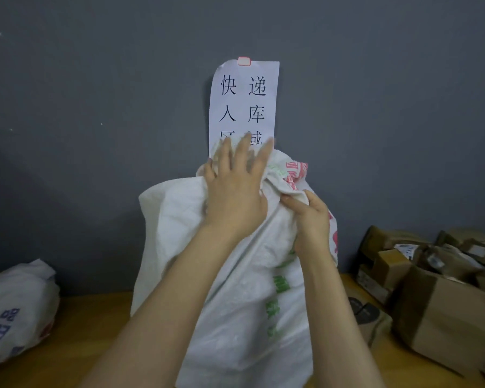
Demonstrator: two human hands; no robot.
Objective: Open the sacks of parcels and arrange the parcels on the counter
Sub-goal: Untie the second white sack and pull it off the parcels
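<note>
opening step. sack (244,303) stands upright on the counter (95,317), mouth bunched. our left hand (235,191) presses its top, fingers spread; right hand (311,222) pinches a fold. next, we judge: pull the mouth apart, steadying the sack.

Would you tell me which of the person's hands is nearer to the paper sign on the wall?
Left. The left hand lies flat on the white sack, fingertips overlapping the paper sign at its lower edge; the right hand grips sack fabric lower and further right.
</note>
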